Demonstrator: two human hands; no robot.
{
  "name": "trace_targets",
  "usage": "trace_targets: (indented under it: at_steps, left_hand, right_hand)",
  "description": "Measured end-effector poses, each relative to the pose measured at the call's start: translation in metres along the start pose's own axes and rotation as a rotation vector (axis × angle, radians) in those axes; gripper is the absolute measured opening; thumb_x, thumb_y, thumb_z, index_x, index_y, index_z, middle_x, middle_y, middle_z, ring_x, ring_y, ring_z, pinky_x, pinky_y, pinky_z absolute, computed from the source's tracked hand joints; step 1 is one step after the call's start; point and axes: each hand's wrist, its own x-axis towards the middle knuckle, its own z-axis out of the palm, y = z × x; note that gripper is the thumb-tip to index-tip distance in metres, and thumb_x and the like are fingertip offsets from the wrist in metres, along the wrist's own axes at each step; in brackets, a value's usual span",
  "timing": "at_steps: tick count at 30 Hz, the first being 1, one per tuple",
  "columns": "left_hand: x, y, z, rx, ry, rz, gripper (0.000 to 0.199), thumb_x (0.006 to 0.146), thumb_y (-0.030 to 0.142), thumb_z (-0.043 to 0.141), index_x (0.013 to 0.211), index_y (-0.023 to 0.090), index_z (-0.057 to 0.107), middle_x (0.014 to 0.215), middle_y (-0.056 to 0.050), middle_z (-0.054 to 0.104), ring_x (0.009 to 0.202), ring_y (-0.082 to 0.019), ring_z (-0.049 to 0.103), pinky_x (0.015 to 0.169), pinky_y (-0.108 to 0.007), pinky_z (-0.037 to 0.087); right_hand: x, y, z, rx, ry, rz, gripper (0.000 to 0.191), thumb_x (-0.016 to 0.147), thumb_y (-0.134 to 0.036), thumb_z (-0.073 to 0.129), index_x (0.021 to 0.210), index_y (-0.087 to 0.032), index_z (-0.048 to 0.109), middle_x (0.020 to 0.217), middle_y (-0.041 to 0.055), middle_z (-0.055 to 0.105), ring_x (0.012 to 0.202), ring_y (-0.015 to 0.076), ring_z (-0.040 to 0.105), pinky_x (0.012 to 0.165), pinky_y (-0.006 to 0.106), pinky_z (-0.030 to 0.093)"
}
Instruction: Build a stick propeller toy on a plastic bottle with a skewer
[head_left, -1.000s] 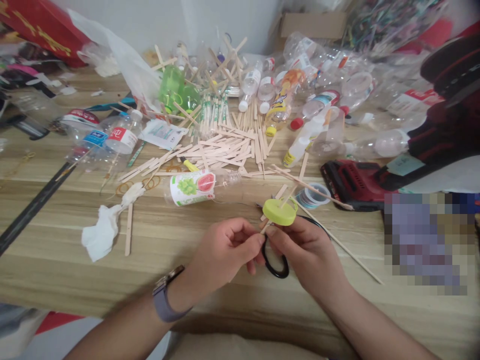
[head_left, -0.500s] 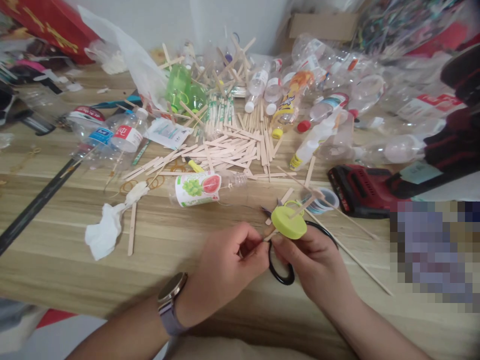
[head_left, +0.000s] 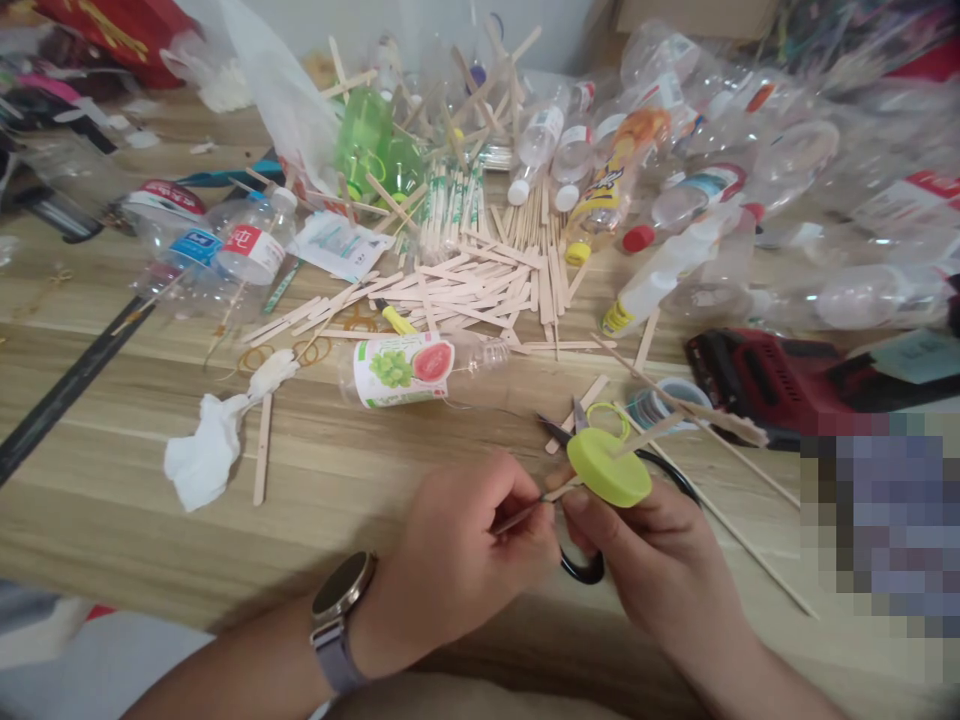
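Note:
My right hand is closed around a yellow-green plastic lid, which is tilted, with a wooden stick sticking out of its upper face. Below the lid, a thin stick runs toward my left hand. The left fingers pinch the thin stick's near end; their grip partly hides it. Under my hands lie scissors with black handles, their blades pointing away. Beyond the lid are a yellow-green ring and a small clear cup.
A labelled clear bottle lies ahead of my hands. Behind it spreads a pile of wooden craft sticks. Plastic bottles crowd the back right, beside a red and black power tool. Crumpled tissue lies left.
The lid and my right hand have shifted a little right in view. My left fingers have tilted, and a thin dark length now shows between them. Much of the scene shift comes from head motion.

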Motion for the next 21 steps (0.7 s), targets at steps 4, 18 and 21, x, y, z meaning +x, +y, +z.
trace_targets:
  at_steps: [4, 18, 21]
  left_hand:
    - [-0.001, 0.000, 0.000, -0.002, -0.005, 0.027, 0.018, 0.089, 0.025, 0.057, 0.072, 0.019, 0.055, 0.061, 0.004, 0.062, 0.050, -0.008, 0.046, 0.051, -0.021, 0.033]
    - [-0.003, 0.001, -0.003, -0.215, -0.107, -0.079, 0.033, 0.098, 0.040, 0.043, 0.084, 0.019, 0.064, 0.061, 0.002, 0.062, 0.050, -0.008, 0.055, 0.051, -0.019, 0.041]
    - [0.000, 0.000, -0.002, -0.295, -0.142, -0.177, 0.043, 0.099, 0.043, 0.038, 0.071, 0.017, 0.057, 0.058, 0.002, 0.059, 0.048, -0.007, 0.055, 0.049, -0.018, 0.041]
  right_hand:
    - [-0.004, 0.003, -0.002, 0.073, 0.015, 0.050, 0.018, 0.082, -0.037, 0.071, 0.070, -0.023, 0.070, 0.052, -0.0022, 0.050, 0.046, 0.0104, 0.038, 0.041, 0.022, 0.033]
    - [-0.005, 0.011, -0.008, 0.195, 0.079, 0.111, 0.011, 0.081, -0.037, 0.073, 0.079, -0.026, 0.074, 0.057, -0.0017, 0.055, 0.051, 0.0111, 0.042, 0.046, 0.023, 0.035]
    - [-0.006, 0.012, -0.009, 0.187, 0.052, 0.118, 0.010, 0.083, -0.036, 0.071, 0.082, -0.026, 0.074, 0.058, -0.0022, 0.054, 0.053, 0.0119, 0.042, 0.048, 0.025, 0.036]
